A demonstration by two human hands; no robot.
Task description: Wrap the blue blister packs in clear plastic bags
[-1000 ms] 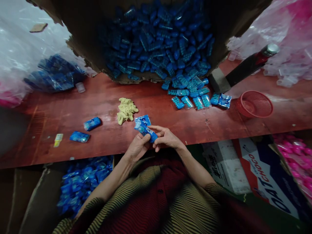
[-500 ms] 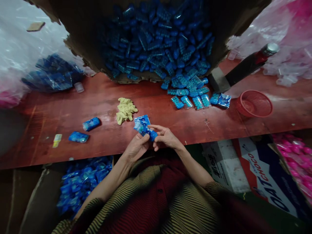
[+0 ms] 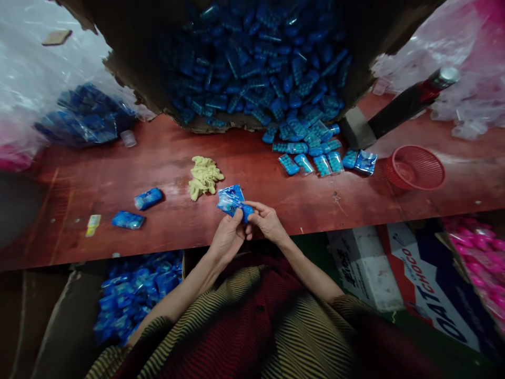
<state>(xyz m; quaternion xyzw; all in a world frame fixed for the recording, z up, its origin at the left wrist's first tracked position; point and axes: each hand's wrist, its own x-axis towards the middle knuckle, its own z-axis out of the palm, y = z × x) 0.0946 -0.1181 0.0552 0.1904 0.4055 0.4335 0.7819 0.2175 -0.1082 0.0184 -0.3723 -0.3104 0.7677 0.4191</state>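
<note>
Near the front edge of the table, both of my hands grip a small blue printed sleeve (image 3: 231,199), with a blue bottle seemingly partly inside it. My left hand (image 3: 229,234) pinches the lower side with its thumb on top. From the right, my right hand (image 3: 269,222) holds the bottle end between thumb and fingers. The far end of the sleeve looks flat and sticks out past my fingers. Two blue wrapped bottles (image 3: 148,198) lie to the left. Unwrapped clear bottles of blue balls (image 3: 322,165) lie to the right, beside one flat blue sleeve (image 3: 365,162).
A torn cardboard box (image 3: 148,92) full of blue bottles opens toward me. Crumpled yellow cloth (image 3: 205,177) lies just beyond my hands. A red basket (image 3: 416,168) and a dark bottle (image 3: 410,102) stand right. Blue packs (image 3: 134,295) fill a box below the table.
My left thumb has slid up over the sleeve, and my left hand sits a little closer to the right one. The sleeve's far part looks flatter and smoother. The view has shifted slightly.
</note>
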